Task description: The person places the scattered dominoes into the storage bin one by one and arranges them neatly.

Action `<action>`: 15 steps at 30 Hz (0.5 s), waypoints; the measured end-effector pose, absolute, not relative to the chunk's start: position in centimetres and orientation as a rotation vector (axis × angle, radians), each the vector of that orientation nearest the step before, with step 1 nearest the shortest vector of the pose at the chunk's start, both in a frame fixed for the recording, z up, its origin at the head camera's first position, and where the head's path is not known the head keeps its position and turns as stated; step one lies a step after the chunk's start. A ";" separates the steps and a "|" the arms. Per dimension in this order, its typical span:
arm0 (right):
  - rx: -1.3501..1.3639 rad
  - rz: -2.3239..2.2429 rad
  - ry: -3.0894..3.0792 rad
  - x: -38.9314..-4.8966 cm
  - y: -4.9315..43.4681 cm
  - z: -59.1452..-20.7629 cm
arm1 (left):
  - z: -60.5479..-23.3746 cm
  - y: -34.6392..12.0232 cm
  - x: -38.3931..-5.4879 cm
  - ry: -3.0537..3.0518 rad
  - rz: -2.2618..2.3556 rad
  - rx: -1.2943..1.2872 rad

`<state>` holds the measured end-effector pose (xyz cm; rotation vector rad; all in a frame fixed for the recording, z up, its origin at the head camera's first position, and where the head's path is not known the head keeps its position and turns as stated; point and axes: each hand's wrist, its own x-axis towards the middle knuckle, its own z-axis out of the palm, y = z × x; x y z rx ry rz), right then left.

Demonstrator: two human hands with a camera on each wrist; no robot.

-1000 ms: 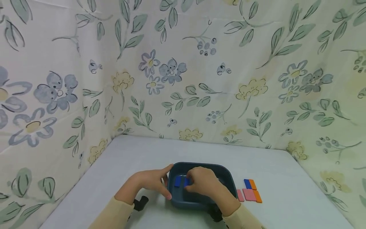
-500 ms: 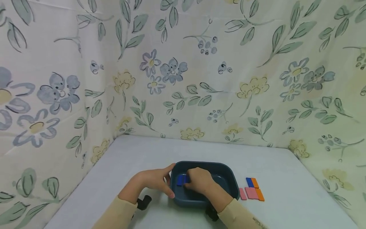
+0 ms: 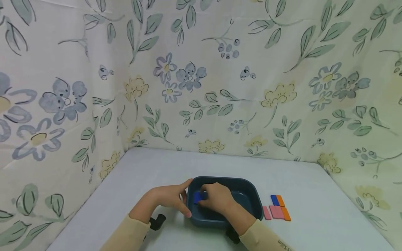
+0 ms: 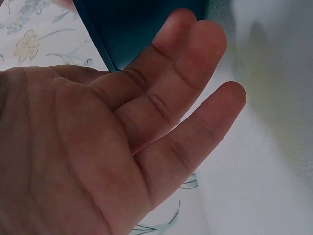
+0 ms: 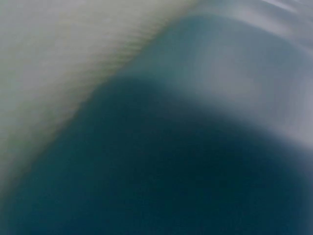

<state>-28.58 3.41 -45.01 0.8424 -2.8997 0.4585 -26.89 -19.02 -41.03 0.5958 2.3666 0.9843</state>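
A dark teal rectangular tub [image 3: 238, 220] stands on the white table. At its left wall rests my left hand [image 3: 171, 199], thumb toward the front corner and forefinger toward the back corner. In the left wrist view, this hand's extended fingers [image 4: 190, 120] overlap the tub [image 4: 122, 29]. My right hand [image 3: 218, 198] reaches into the tub, thumb and fingertips bent around the right side of a flat blue tile [image 3: 197, 197] and pinching there. The hand hides part of the blue. The right wrist view shows only the tub's blurred wall [image 5: 146, 161].
Right of the tub lie flat pieces: a blue tile [image 3: 274, 200], orange tiles [image 3: 285, 213] and pink tiles [image 3: 276, 212]. A flowered cloth [image 3: 220, 87] hangs behind the table [image 3: 176, 164] and along its sides.
My right hand's fingertips have shifted slightly left inside the tub, covering more of the blue pieces there. The left hand keeps its place at the tub's wall.
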 end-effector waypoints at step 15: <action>1.004 0.272 -2.803 -28.6 3.0 -45.0 | -40.7 -19.0 -26.8 2.373 0.961 0.604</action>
